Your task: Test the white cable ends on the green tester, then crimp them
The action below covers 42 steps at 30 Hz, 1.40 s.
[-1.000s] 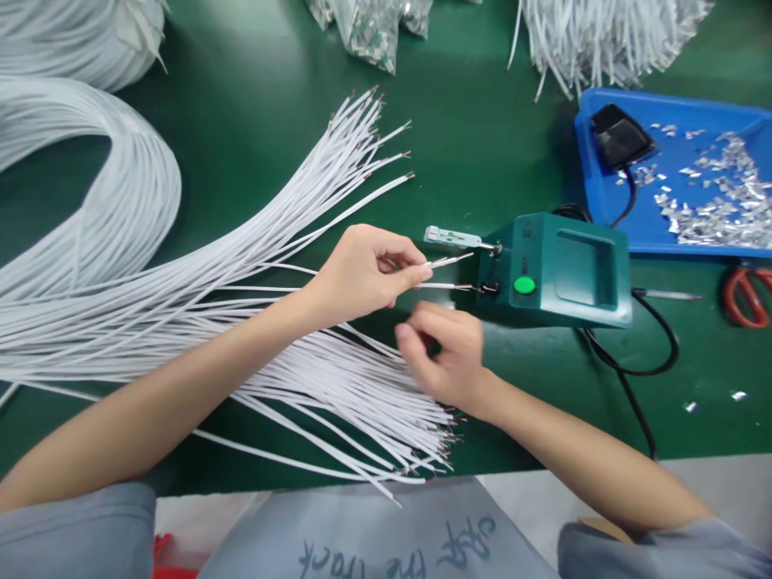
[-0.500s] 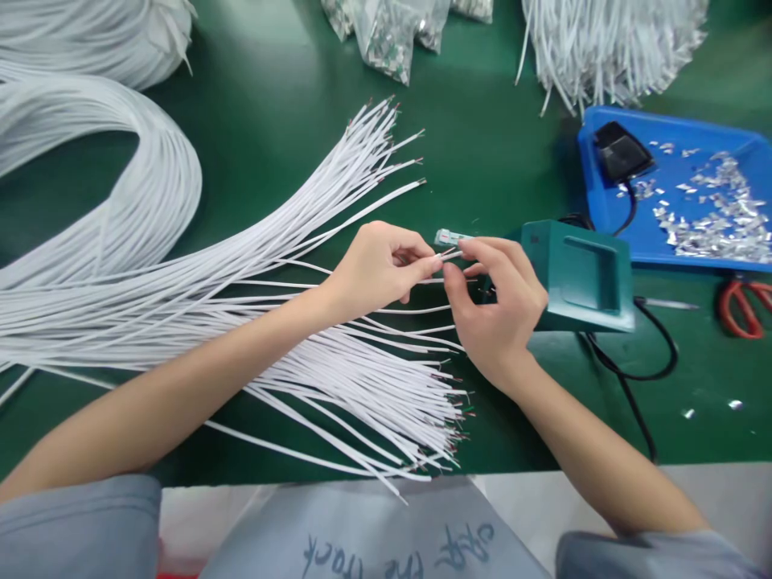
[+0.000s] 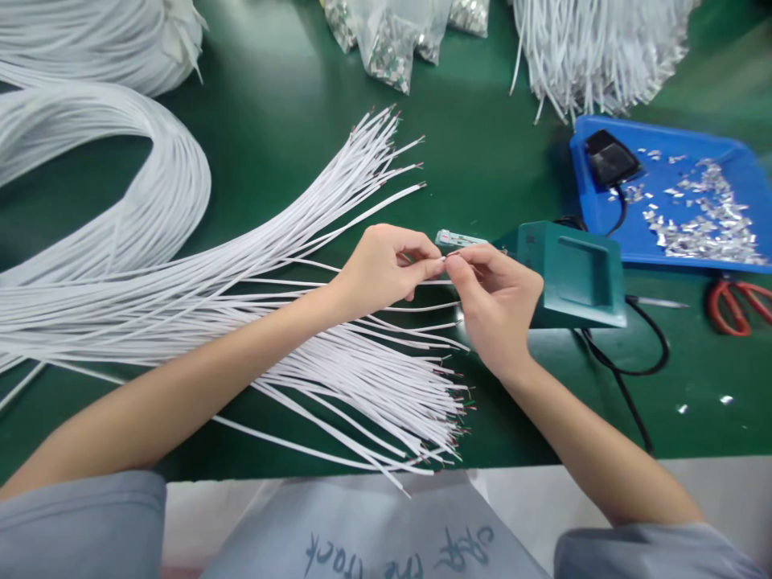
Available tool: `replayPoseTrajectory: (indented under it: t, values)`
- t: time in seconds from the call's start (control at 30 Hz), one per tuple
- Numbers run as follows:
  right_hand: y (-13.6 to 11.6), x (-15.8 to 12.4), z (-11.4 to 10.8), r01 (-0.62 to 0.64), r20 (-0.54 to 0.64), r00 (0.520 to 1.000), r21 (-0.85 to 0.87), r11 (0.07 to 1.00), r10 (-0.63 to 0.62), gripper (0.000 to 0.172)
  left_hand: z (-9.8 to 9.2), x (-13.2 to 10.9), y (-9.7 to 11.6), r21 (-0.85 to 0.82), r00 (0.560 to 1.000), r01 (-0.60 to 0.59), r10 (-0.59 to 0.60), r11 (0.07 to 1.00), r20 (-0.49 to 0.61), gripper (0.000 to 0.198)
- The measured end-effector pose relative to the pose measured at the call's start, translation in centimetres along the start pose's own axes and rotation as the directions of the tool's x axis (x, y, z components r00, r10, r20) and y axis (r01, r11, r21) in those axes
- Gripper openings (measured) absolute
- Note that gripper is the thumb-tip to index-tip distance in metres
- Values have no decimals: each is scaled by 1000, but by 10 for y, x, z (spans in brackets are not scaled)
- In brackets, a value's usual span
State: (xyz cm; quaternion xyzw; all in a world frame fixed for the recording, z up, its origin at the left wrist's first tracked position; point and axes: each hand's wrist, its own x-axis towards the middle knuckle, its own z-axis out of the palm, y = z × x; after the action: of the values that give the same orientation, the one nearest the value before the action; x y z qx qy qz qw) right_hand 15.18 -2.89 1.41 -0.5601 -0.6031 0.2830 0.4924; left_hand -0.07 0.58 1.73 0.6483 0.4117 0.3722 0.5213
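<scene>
My left hand [image 3: 379,269] is closed in a pinch on a thin white cable [image 3: 422,283] near its stripped end. My right hand [image 3: 494,301] meets it fingertip to fingertip, pinching the same cable's end just in front of the small green box-shaped device [image 3: 572,277]. A little pale strip [image 3: 458,239] sticks out from the device's left side, right above my fingers. Under both wrists lies a fan of several white cables [image 3: 362,378] with bared tips.
A large bundle of white cables [image 3: 121,257] curves across the left of the green mat. A blue tray [image 3: 669,209] with metal scraps and a black pedal sits at right, red scissors [image 3: 736,304] beside it. Bags of parts [image 3: 392,40] and short cable pieces [image 3: 597,48] lie at the back.
My right hand rose from the cable fan below up to the left hand's fingertips and pinched the cable end in front of the green device, hiding its green button.
</scene>
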Motion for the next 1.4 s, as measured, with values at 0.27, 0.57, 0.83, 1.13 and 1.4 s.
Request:
replayPoseTrajectory:
  t: [0.27,0.57,0.83,1.13,1.4]
  values:
    - [1,-5,4,-160,85,986,210,965,145,10,-1,2,1,-107,1000,12,-12,994,4,13]
    - [-9,-4,-7,-16,319,946,-143,990,61,12,-3,4,-6,-189,996,86,-82,978,29,12]
    - [-15,37,-46,420,459,887,-752,508,-55,16,1,4,0,-105,952,304,-301,947,48,10]
    - [-3,69,-45,432,542,828,-780,453,144,14,0,4,2,-156,936,351,-352,923,20,15]
    - [1,86,-50,428,591,759,-768,476,271,37,-3,3,5,-58,935,354,-354,933,11,12]
